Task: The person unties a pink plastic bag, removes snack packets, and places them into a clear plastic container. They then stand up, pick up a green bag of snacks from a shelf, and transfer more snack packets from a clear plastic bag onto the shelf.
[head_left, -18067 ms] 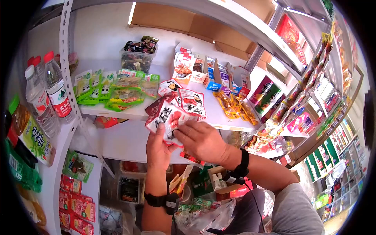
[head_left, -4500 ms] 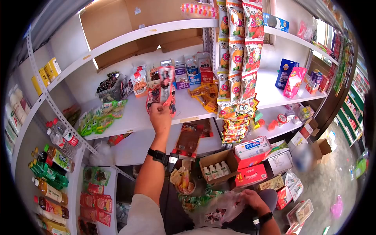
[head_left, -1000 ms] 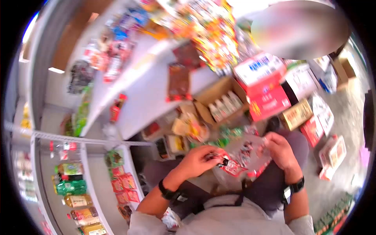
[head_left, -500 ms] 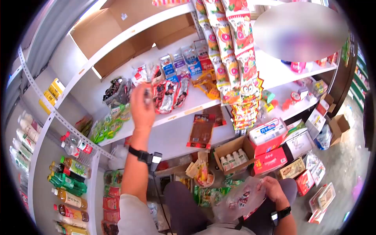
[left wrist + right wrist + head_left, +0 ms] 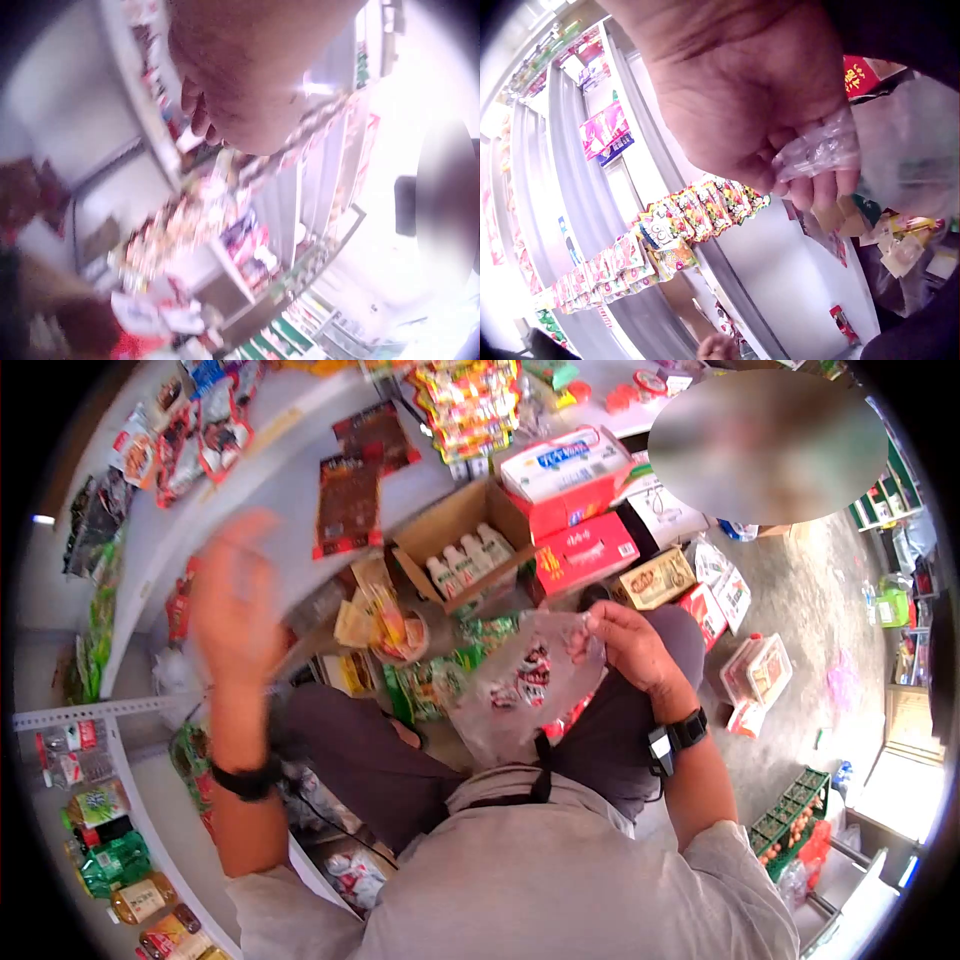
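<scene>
My right hand (image 5: 635, 650) pinches the edge of a clear plastic bag (image 5: 480, 725) over my lap. Bunched clear film (image 5: 821, 154) lies across its curled fingers in the right wrist view. Red, white and dark snack packets (image 5: 533, 675) show through the bag. Blurred by motion, my left hand (image 5: 235, 600) is above the shelf's front edge, fingers loosely extended, and no packet shows in it. On the shelf (image 5: 290, 470) beyond it lie red-and-white snack packets (image 5: 222, 435), beside a pouch with a food picture (image 5: 135, 450) and dark packets (image 5: 95, 520).
An open carton (image 5: 450, 550) of white bottles stands ahead, next to red boxes (image 5: 585, 555). Brown packs (image 5: 348, 505) lie on the lower shelf. Green packets (image 5: 420, 685) sit by my knees. Bottles (image 5: 115, 860) line the left rack. A plastic food box (image 5: 755, 670) is on the floor.
A second ago my left hand held a packet at the bag; then it was up by the packets on the shelf. Now it has drawn back, and the view has tipped down. The right hand keeps its grip.
</scene>
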The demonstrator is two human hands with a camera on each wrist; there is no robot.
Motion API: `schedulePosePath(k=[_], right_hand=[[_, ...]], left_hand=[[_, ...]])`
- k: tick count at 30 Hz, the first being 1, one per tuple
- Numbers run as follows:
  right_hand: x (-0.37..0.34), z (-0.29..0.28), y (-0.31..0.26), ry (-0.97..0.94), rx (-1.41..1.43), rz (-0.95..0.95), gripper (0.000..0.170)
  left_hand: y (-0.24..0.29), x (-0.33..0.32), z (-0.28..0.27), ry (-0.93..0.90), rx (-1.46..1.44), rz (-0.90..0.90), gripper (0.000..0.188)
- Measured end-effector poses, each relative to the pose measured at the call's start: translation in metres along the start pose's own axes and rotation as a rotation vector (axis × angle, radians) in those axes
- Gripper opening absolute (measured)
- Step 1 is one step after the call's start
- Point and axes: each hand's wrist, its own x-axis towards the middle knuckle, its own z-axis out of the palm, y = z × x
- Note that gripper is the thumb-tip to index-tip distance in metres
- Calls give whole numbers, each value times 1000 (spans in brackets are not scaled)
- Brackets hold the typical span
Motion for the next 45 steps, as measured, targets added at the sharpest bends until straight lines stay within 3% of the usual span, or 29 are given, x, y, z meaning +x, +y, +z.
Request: schedulePosePath(k=[1, 2, 3, 4, 6, 7, 10, 13, 15, 16, 18, 21, 24, 26, 27, 30, 34, 37, 42, 43, 44, 45], right_hand=[[-1, 3, 0, -44, 89, -29, 17], [-3, 6, 1, -90, 185, -65, 16], [-5, 7, 0, -113, 172, -44, 16], [-8, 8, -2, -136, 159, -25, 16], [-16, 14, 1, -178, 155, -18, 15], [-19, 14, 3, -200, 164, -26, 16], [-29, 12, 7, -280, 169, -34, 16], [-45, 9, 6, -329, 201, -31, 15], [-59, 8, 9, -316, 250, -36, 13], [-64, 9, 12, -292, 266, -40, 12], [-75, 13, 22, -241, 302, -39, 11], [-87, 22, 22, -161, 335, -131, 13], [-88, 31, 13, -95, 338, -229, 14], [-87, 33, 5, -41, 331, -266, 14], [-86, 32, 3, -46, 324, -272, 14], [-82, 35, -2, -32, 271, -269, 14], [-75, 45, 1, 10, 204, -222, 15], [-82, 57, 0, -26, 96, -215, 16], [-106, 79, -4, 23, -101, -183, 18], [-107, 81, -6, 5, -154, -212, 19], [-107, 87, -6, 41, -156, -220, 20], [-107, 93, -5, 80, -122, -233, 21]], left_hand=[[20, -46, 32, -177, -131, -93, 34], [26, -80, 58, -440, -165, -17, 31], [7, -135, 103, -671, -367, -84, 31], [5, -179, 138, -806, -480, -27, 31], [25, -237, 188, -1006, -584, -310, 39], [15, -276, 224, -963, -541, -111, 45], [9, -324, 276, -763, -365, -146, 42], [-15, -342, 272, -1389, 131, -578, 55], [-104, -424, 299, -1610, 160, -343, 61], [-84, -405, 262, -1655, 251, -377, 58], [-38, -359, 183, -1650, 398, -398, 52], [-10, -325, 104, -1618, 516, -352, 49], [-9, -327, 58, -1545, 571, -279, 44], [15, -295, 27, -1526, 629, -379, 45], [23, -286, 18, -1513, 657, -431, 45], [19, -299, -6, -1148, 692, -511, 49], [13, -293, -13, -825, 563, -616, 58], [-3, -293, -11, -531, 244, -664, 67], [4, -280, -15, -401, -86, -944, 67], [-10, -295, -13, -386, 40, -765, 69], [16, -269, -24, -456, 1, -921, 70], [20, -267, -26, -450, -45, -915, 72]])
